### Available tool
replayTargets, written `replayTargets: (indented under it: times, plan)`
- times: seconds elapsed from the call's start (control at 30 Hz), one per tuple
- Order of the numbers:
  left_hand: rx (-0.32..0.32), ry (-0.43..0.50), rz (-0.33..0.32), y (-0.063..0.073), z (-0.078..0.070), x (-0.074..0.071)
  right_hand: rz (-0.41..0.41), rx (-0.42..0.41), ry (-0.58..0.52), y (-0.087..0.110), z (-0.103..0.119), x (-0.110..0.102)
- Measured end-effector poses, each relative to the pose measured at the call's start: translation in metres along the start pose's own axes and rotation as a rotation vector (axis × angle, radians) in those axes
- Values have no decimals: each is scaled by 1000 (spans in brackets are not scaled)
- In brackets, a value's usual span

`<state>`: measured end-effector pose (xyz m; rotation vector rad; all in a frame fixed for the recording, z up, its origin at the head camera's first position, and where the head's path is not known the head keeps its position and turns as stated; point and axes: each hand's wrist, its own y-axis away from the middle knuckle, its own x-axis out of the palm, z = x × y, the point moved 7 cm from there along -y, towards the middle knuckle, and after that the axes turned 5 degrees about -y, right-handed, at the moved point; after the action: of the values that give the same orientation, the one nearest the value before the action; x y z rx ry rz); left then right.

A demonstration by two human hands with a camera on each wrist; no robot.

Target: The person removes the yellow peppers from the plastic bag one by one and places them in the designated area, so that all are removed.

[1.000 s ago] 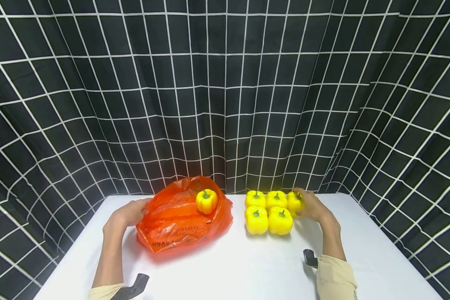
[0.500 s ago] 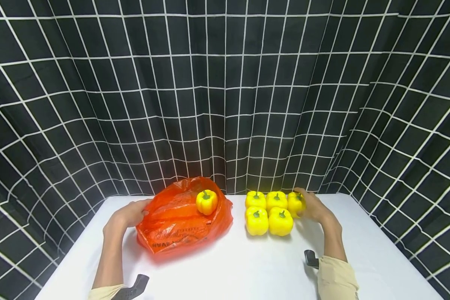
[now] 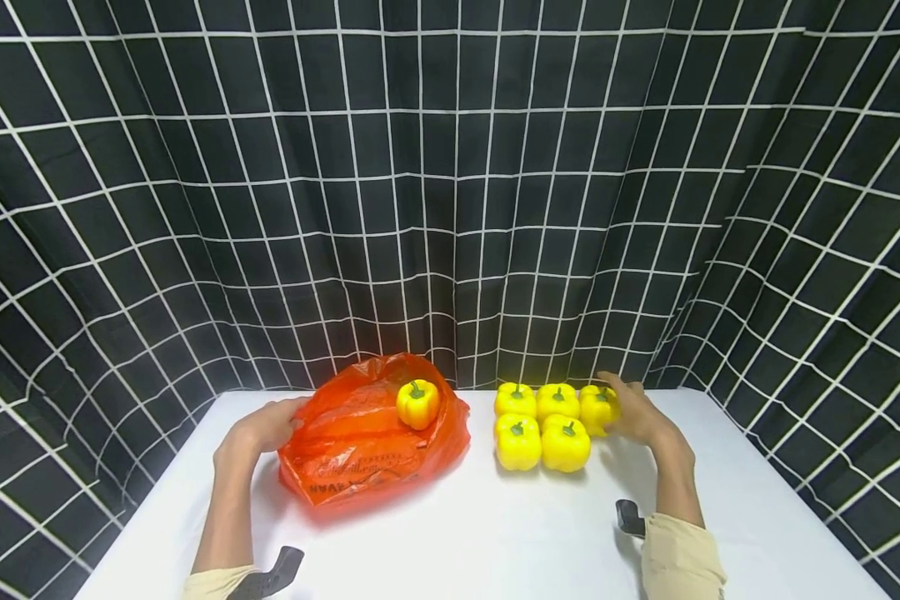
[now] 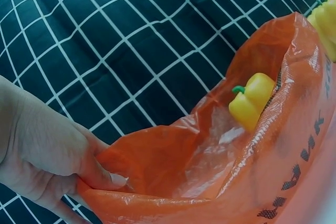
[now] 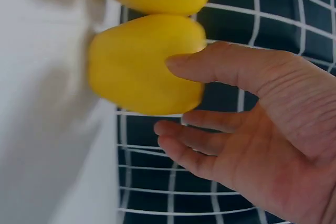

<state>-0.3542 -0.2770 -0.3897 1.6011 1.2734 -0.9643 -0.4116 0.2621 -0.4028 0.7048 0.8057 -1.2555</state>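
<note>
My left hand (image 3: 268,423) pinches the rim of a translucent red-orange plastic bag (image 3: 337,450) between thumb and fingers, holding its mouth spread. Inside the bag lies one yellow bell pepper (image 3: 417,404) with a green stem, also visible in the left wrist view. At the right, my right hand (image 3: 637,412) is beside the rightmost back pepper (image 3: 597,408). The right wrist view has the thumb (image 5: 186,66) over that pepper's side (image 5: 139,64), while the other visible fingers are loosely extended below it. Whether the thumb touches the pepper is unclear.
Other yellow peppers stand close together: two at the back, such as this pepper (image 3: 557,402), and two in front, such as this pepper (image 3: 566,446). A white table (image 3: 457,533) bears everything. Dark grid-patterned cloth (image 3: 450,208) hangs behind and along the sides.
My right hand has drawn slightly to the right and its fingers have spread from the rightmost pepper. The left hand keeps its hold on the bag. The head view has shifted a little.
</note>
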Motion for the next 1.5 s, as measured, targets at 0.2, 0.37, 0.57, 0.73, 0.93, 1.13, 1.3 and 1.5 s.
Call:
replayTargets:
  times: [0.2,0.37,0.57,0.73,0.93,1.13,1.3,1.5]
  plan:
    - [-3,7,7,-3,-3,-2,-52,8,25,8,34,-13]
    - [4,9,9,-1,-3,-3,-110,-78,23,12,87,-16]
    - [3,-21,-2,9,9,5,-91,-230,-37,1,180,3]
    - [8,-54,-12,14,12,8,-41,-385,-70,-18,258,33]
    - [27,-77,-24,13,10,11,61,-425,-106,-43,316,78]
    - [3,-54,-26,10,2,9,136,-281,-111,-70,324,118]
    - [1,-48,-37,6,-4,5,116,-221,-35,-102,302,151]
    - [-9,-55,-31,6,-4,5,74,-112,75,-79,298,151]
